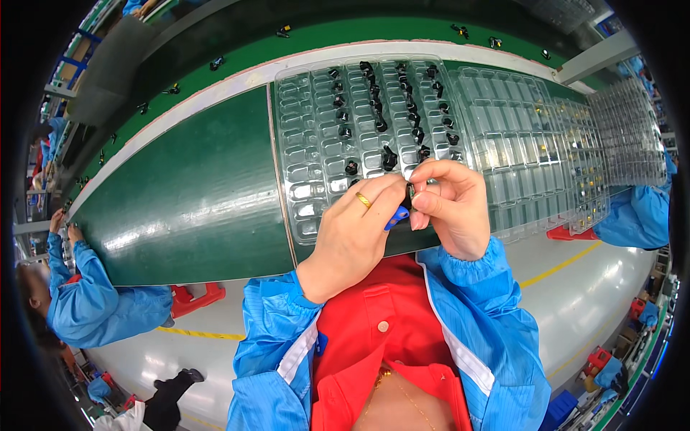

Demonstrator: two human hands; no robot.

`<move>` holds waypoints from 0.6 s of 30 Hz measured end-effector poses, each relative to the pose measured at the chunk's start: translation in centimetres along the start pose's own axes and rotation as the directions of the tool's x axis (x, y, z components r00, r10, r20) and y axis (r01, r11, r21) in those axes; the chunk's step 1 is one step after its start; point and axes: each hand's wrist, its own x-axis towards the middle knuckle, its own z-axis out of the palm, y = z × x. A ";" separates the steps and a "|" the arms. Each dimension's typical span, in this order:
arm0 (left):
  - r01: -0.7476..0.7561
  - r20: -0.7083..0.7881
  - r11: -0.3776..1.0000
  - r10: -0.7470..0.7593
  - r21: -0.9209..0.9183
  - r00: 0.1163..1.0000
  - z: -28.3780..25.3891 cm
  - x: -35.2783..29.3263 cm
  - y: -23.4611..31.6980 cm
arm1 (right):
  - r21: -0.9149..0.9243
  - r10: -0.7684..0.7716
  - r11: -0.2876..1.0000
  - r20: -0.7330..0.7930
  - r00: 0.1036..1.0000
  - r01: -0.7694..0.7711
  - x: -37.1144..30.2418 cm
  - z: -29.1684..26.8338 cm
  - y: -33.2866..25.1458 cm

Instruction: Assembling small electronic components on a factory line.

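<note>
Close together over the near edge of a clear plastic tray (292, 154), my two hands meet at the fingertips. My left hand (352, 237), with a gold ring, is closed, and a small blue piece (397, 218) sticks out from under its fingers. My right hand (460, 208) pinches at a small dark part (410, 194) between both sets of fingertips; its exact kind is mostly hidden. In the tray's pockets lie several small black parts (389, 158), in columns running away from me. The left column of pockets holds none.
More clear trays (503, 133) lie to the right, some with small yellowish parts. A green conveyor belt (244, 61) with scattered small parts runs along the far side. Co-workers in blue sleeves sit at the left (93, 294) and right (636, 219) of the green worktop (187, 194).
</note>
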 end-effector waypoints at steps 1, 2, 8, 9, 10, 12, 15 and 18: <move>0.002 0.002 1.000 -0.002 0.000 1.000 0.0 0.0 0.0 | 0.045 0.024 0.999 0.015 1.000 -0.024 0.1 0.0 0.1; -0.016 -0.002 1.000 0.016 0.026 1.000 -0.1 0.1 -0.1 | 0.047 0.026 0.999 0.013 1.000 -0.027 0.1 0.0 0.1; -0.030 0.044 0.999 0.028 0.035 0.999 -0.5 0.4 0.5 | 0.025 0.012 1.000 0.007 1.000 -0.012 0.4 0.1 0.4; -0.004 0.084 1.000 0.003 0.008 0.996 -0.6 0.4 0.6 | 0.008 0.028 1.000 0.031 0.999 -0.028 0.3 0.1 0.1; -0.002 0.087 1.000 0.001 0.006 0.996 -0.5 0.3 0.6 | -0.009 0.042 0.999 0.054 0.998 -0.042 0.3 0.1 0.0; -0.014 0.103 1.000 0.014 -0.001 0.995 -0.4 0.2 0.5 | -0.008 0.002 1.000 0.027 1.000 -0.002 0.2 0.3 0.4; 0.032 0.107 0.995 -0.022 -0.094 0.994 -0.1 0.1 0.6 | -0.014 -0.048 0.999 0.001 0.999 0.048 0.2 0.5 0.6; 0.066 0.078 0.980 -0.052 -0.188 0.996 -0.1 0.2 0.7 | -0.025 -0.065 0.998 0.004 0.998 0.065 0.1 0.9 0.4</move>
